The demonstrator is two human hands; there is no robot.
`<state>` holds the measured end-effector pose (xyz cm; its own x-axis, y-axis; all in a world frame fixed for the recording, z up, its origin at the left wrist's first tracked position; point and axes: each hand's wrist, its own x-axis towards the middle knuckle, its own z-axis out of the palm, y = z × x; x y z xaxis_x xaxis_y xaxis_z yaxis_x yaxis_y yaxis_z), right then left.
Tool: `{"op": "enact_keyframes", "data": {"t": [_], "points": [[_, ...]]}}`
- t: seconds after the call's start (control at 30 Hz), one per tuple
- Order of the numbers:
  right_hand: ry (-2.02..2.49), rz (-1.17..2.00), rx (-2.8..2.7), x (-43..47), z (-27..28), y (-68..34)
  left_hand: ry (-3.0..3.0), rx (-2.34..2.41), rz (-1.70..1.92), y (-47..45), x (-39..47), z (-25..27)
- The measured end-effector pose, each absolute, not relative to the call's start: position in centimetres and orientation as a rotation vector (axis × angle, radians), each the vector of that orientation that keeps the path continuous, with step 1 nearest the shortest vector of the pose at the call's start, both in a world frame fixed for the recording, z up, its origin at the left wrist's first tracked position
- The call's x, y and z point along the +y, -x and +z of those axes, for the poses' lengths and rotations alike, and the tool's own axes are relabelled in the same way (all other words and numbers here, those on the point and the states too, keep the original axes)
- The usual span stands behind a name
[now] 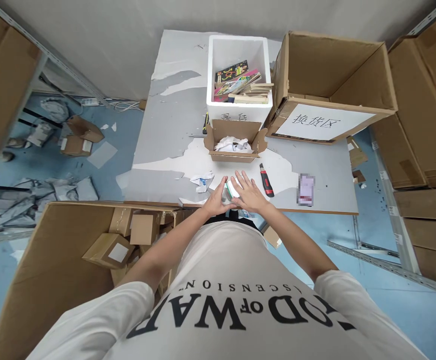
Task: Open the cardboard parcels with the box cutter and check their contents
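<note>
White-green item, partly hidden [232, 189]

Far side of the table [330, 165], and there's the white foam box [259, 111], loaded with books [238, 85], a black cover showing at the back! Just to its right, a big open carton [323, 65] sports a white sign [323, 122] with handwritten characters. Near right on the tabletop, a pixelated pinkish rectangle [306, 190]. Swing left: a large carton [60, 255] sits near, with smaller brown boxes [144, 229] inside, and beyond it grey bags [45, 200] heap up low down, left. Out right, brown boxes [405, 120] tower beside metal shelving [396, 220], blue floor [300, 250] below!
</note>
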<state>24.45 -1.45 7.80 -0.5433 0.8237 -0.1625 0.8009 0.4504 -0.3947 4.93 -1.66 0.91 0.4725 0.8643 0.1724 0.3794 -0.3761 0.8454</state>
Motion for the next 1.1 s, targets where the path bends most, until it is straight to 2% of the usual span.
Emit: {"op": "enact_keyframes", "data": {"t": [0.2, 0.47, 0.57, 0.67, 0.8, 0.9, 0.97, 1.1], "points": [[1.054, 0.767, -2.737, 1.0, 6.5, -28.3, -2.068, 0.941, 0.71, -4.6, 0.3, 1.4], [1.149, 0.622, -2.679, 1.7, 5.8, -28.1, -2.008, 0.972, 0.703, -4.9, 1.6, 2.8], [1.163, 0.481, -2.593, 2.5, 9.0, -29.7, -1.936, 1.004, 0.776, -4.7, 1.9, 3.0], [1.195, 0.217, -2.376, 4.3, 15.8, -34.3, -1.874, 1.077, 0.807, -4.0, 1.9, 2.7], [1.444, -0.357, -1.887, 9.4, 27.1, -43.4, -1.846, 1.191, 0.714, -3.0, 1.4, 2.0], [1.776, -0.565, -1.479, 15.7, 31.4, -49.3, -1.844, 1.258, 0.664, -2.6, 1.1, 2.1], [2.01, -0.486, -1.304, 20.0, 31.0, -51.9, -1.85, 1.305, 0.649, -2.6, 1.2, 2.3], [2.336, -0.207, -1.152, 25.1, 25.5, -54.6, -1.85, 1.418, 0.635, -2.2, 1.6, 2.5]]}}
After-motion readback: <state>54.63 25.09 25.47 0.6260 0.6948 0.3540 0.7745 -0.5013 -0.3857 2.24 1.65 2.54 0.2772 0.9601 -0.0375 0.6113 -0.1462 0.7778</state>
